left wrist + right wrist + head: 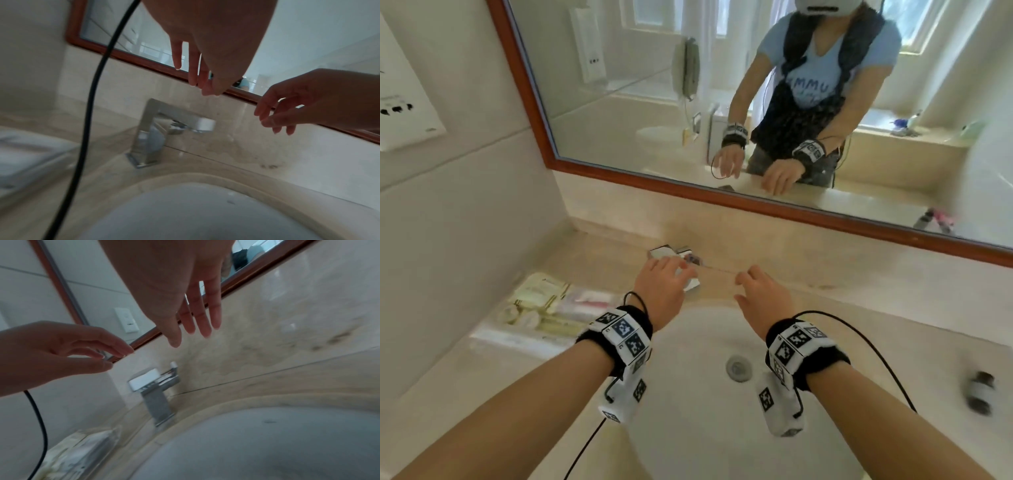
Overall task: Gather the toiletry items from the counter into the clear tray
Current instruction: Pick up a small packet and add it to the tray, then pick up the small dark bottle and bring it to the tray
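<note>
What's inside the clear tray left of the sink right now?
The clear tray holds pale sachets and packets, a white-and-pink wrapped item and round cream pieces. Blur hides the labels; the left wrist covers its near right corner.

The right hand (pixel 176 293) hangs from the top of the view, fingers (pixel 205 319) straight and slightly spread, holding nothing, above the square chrome faucet (pixel 156 391). At left, the left hand (pixel 55 350) reaches in with loosely extended fingers, empty. Nearest lies the white basin (pixel 277 447); at lower left, the blurred clear tray (pixel 82 452) holds pale packets. The wood-framed mirror (pixel 257 267) runs behind.
</note>
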Demonstrator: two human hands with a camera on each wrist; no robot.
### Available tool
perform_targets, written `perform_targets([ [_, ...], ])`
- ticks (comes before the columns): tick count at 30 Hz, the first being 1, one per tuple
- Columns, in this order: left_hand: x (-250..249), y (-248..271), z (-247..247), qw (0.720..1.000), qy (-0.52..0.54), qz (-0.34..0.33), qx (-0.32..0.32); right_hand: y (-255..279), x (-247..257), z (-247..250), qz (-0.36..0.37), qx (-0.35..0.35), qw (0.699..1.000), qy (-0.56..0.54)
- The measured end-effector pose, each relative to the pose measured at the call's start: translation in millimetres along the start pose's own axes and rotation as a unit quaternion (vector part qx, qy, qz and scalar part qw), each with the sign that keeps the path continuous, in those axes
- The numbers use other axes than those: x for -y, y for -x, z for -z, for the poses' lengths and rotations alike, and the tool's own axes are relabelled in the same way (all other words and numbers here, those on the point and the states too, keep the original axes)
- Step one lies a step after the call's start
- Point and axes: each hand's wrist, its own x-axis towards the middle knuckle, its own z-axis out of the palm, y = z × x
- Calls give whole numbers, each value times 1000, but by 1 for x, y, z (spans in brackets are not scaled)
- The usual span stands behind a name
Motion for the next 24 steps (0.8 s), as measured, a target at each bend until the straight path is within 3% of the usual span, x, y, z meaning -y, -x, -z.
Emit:
perform_targets([
  [8, -130, -56, -25, 993, 75, -70, 61, 81, -119, 20, -147, -15, 989, 14],
  [14, -239, -91, -52, 977, 102, -168, 80, 149, -189, 26, -250, -18, 968, 7],
  [24, -410, -79, -88, 921, 157, -317, 161, 274, -263, 10, -409, -6, 913, -9],
])
